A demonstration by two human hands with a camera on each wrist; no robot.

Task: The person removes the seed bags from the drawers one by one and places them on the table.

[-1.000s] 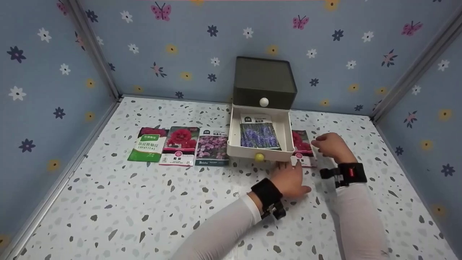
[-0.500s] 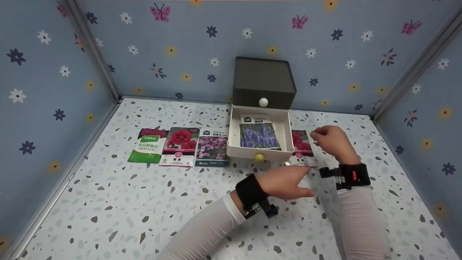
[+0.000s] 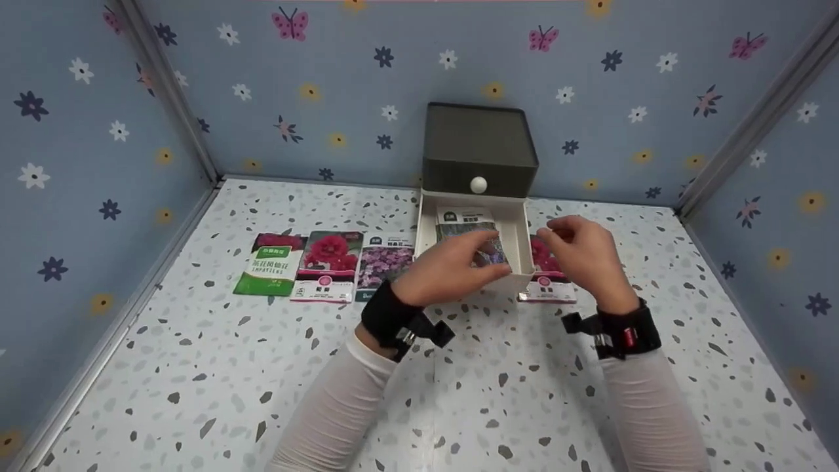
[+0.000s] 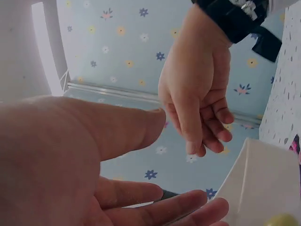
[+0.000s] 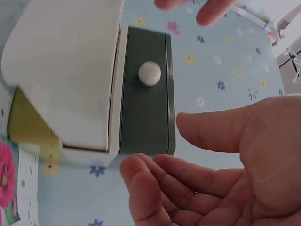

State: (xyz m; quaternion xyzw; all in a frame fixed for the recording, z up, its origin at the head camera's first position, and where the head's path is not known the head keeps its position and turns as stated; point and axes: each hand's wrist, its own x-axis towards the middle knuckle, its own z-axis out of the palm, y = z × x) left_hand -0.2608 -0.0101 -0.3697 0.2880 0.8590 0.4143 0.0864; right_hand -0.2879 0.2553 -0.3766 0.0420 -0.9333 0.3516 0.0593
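My left hand (image 3: pixel 449 270) hovers over the front of the pulled-out white drawer (image 3: pixel 522 229), fingers extended, thumb apart, holding nothing. Beneath it lies a seed packet (image 3: pixel 462 218) with purple flowers, partly covered by the hand. To the drawer's right, my right hand (image 3: pixel 583 252) is above a red-flowered seed packet (image 3: pixel 546 292) on the table. Its fingers are loosely bent with nothing between them, as the right wrist view confirms. The drawer's yellow knob (image 4: pixel 283 220) shows at the edge of the left wrist view; the left hand hides it from the head camera.
A dark green upper drawer unit (image 3: pixel 482 137) with a white knob (image 3: pixel 478 185) stands against the patterned back wall (image 3: pixel 341 78). Left of it lie a green packet (image 3: pixel 267 269), a red-flowered packet (image 3: pixel 326 262) and a pink-flowered packet (image 3: pixel 383 262), side by side on the speckled table (image 3: pixel 216 367).
My left hand has moved from the table in front of the drawer up and leftward over it. My right hand has risen and shifted left, above the right-hand packet.
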